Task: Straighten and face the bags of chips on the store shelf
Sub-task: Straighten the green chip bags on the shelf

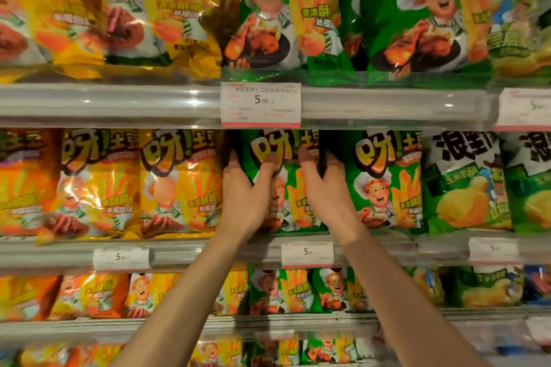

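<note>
A green chip bag [287, 155] stands upright on the middle shelf [193, 250], facing me. My left hand [247, 194] grips its left edge, thumb on the front and fingers wrapped behind. My right hand [328, 188] grips its right edge the same way, thumb on the front. A second green bag [384, 179] stands directly to the right, touching the held one. Yellow chip bags [179, 182] line the shelf to the left.
The shelf above [119, 101] holds yellow bags [119, 9] and green bags [402, 15], with a price tag [260, 104] hanging just over my hands. Pale green-and-black bags [465, 182] fill the right end. Lower shelves [149, 328] carry more bags and price tags [307, 253].
</note>
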Available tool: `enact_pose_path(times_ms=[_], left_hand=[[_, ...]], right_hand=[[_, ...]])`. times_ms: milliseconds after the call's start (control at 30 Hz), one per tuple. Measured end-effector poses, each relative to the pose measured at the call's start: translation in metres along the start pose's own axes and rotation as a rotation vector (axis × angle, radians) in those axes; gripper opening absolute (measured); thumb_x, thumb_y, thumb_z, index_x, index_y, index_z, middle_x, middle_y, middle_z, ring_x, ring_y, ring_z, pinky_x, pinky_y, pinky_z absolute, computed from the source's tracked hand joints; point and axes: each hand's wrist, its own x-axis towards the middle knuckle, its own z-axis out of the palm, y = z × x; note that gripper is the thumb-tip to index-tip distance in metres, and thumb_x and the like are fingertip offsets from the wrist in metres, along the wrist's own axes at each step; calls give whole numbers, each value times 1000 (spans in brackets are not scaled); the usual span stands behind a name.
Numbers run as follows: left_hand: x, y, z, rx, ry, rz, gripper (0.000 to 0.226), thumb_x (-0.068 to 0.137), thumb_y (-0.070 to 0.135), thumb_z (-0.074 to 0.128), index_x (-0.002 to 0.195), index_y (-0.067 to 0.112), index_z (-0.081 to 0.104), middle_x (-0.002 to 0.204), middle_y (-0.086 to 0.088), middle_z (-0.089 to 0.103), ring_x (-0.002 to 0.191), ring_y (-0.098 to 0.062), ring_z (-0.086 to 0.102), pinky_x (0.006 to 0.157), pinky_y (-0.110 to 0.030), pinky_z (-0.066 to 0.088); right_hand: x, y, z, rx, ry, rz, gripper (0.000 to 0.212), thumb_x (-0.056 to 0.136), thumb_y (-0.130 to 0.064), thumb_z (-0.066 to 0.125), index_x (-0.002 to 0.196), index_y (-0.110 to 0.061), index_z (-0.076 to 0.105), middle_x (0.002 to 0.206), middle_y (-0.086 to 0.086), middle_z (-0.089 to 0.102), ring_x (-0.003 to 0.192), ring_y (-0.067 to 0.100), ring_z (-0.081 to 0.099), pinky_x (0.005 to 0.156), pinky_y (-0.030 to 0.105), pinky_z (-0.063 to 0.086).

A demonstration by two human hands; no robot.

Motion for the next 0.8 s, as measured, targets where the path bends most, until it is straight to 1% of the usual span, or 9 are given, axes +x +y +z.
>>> enact_pose_path(times_ms=[100,167,233,333,433,500,667,733,800], left_hand=[[4,-6,7,-64,-2,-83,96,76,74,53,150,15,36,140,-6,52,129,-23,52,109,-45,44],[5,-12,8,-131,6,-92,88,84,69,58,152,17,35,131,5,58,119,-10,58,97,-27,51],[8,-16,8,-146,26,-77,79,91,62,60,152,19,34,125,13,58,107,-1,58,74,-7,45],[13,-16,7,-131,4,-57,80,90,69,53,153,25,32,133,9,54,114,-8,56,75,-9,40],[14,-10,9,-157,-41,-80,92,84,75,45,157,25,21,111,22,53,82,20,57,57,2,39],[13,-10,11,-157,-40,-83,86,90,70,43,158,22,21,99,31,47,68,33,51,52,6,36],[11,-11,14,-148,-42,-87,86,88,77,36,157,27,23,116,18,54,86,17,53,64,2,37],[10,-11,16,-145,-53,-83,89,88,78,36,159,27,19,118,18,49,91,15,50,71,1,37],[11,-11,16,-144,-58,-67,93,84,81,37,158,27,20,124,16,48,106,0,50,83,-12,37]], right_hand=[[4,5,2,-6,-32,56,99,73,-87,41,147,-23,41,142,2,52,128,22,51,110,44,42],[6,9,1,4,-23,59,93,71,-87,44,139,-24,48,128,-1,59,116,20,58,102,42,47],[9,10,2,11,-6,33,81,71,-85,47,129,-27,49,123,-2,58,109,18,58,97,39,47],[14,7,2,26,-10,-17,73,76,-83,45,129,-34,38,117,-9,53,100,9,54,90,30,37],[16,7,2,17,-56,-11,73,86,-80,38,145,-39,25,97,-24,49,74,-14,50,86,27,33],[16,8,3,2,-59,-9,70,90,-77,35,147,-39,23,97,-21,49,72,-13,51,81,25,36],[12,12,0,27,14,-5,72,90,-77,37,147,-33,29,107,-13,48,89,8,48,86,29,34],[9,14,-1,16,46,-3,72,90,-77,36,147,-33,29,96,-23,47,79,1,50,83,29,36],[8,14,1,5,65,-9,72,90,-77,35,144,-29,31,95,-23,51,78,-1,53,78,30,41]])
